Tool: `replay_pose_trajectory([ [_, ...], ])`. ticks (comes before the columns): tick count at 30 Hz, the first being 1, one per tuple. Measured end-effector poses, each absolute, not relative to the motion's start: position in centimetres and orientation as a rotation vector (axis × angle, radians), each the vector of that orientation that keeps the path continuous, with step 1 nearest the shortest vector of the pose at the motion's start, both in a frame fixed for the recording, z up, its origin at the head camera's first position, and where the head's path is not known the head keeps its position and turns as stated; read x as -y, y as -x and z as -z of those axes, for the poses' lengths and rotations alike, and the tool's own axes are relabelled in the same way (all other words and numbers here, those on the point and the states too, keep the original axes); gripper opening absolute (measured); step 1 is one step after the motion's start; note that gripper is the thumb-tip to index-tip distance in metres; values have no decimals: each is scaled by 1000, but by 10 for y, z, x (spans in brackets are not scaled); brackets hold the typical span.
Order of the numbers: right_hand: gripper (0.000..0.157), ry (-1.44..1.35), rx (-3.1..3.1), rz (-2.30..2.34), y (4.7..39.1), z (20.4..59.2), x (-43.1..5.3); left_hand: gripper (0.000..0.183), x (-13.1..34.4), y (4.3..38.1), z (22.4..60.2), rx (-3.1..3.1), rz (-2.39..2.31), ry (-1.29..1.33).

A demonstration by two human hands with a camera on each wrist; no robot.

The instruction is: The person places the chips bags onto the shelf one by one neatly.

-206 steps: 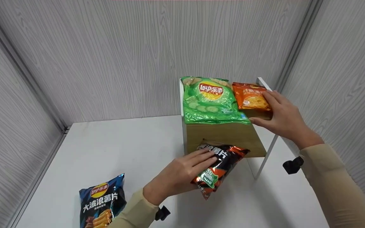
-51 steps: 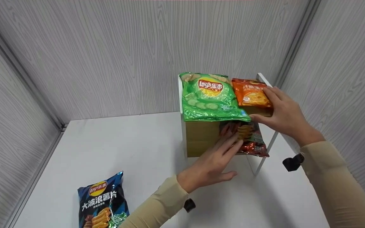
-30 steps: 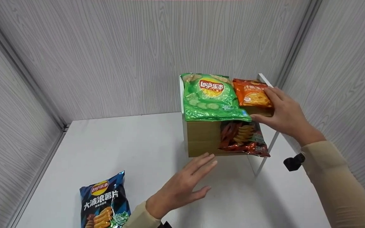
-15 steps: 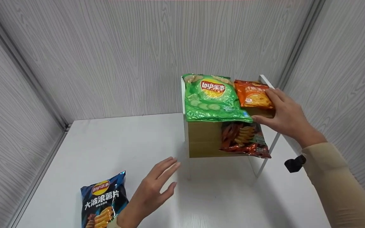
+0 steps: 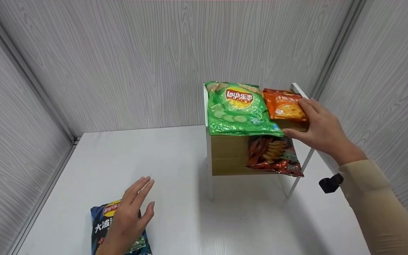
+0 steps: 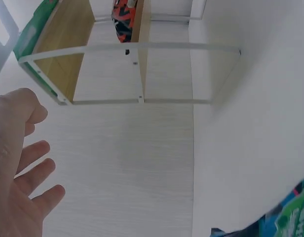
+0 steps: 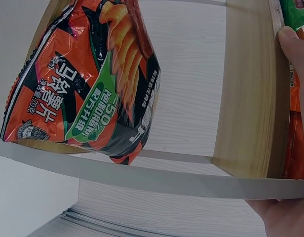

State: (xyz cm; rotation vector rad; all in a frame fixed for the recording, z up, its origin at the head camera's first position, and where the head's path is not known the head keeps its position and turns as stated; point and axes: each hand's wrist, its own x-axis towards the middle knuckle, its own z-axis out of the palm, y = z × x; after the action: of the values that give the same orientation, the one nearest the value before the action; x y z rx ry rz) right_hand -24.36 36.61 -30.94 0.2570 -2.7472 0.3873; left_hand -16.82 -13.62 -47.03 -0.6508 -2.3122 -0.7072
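Note:
My left hand (image 5: 126, 219), fingers spread and nothing in them, hovers over a blue-black chip bag (image 5: 98, 226) on the table and hides part of it. That bag's corner (image 6: 292, 217) shows at the lower right of the left wrist view. My right hand (image 5: 322, 127) grips the upper right edge of a two-tier shelf rack (image 5: 228, 156), fingertips beside an orange snack bag (image 5: 285, 106). A green chip bag (image 5: 239, 108) lies left of it on the upper board. On the lower board, at the right, lies a red-black chip bag (image 5: 275, 154), seen close in the right wrist view.
The rack stands on white legs (image 5: 210, 187) on a white table (image 5: 161, 159). Grey wood-patterned panels (image 5: 136, 63) enclose the table at the back and both sides. Part of the lower board left of the red-black bag is bare.
My left hand let go of the red-black chip bag on the lower board, then moved left and down to above the blue-black bag. My right hand keeps its hold on the rack.

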Motion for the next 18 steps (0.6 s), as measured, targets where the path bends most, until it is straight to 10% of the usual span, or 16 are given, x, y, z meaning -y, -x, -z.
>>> replay_pose_trajectory([
  [18,97,-249,2755,-394,243,310,-366,78,191,149,513,2722,656,182],
])
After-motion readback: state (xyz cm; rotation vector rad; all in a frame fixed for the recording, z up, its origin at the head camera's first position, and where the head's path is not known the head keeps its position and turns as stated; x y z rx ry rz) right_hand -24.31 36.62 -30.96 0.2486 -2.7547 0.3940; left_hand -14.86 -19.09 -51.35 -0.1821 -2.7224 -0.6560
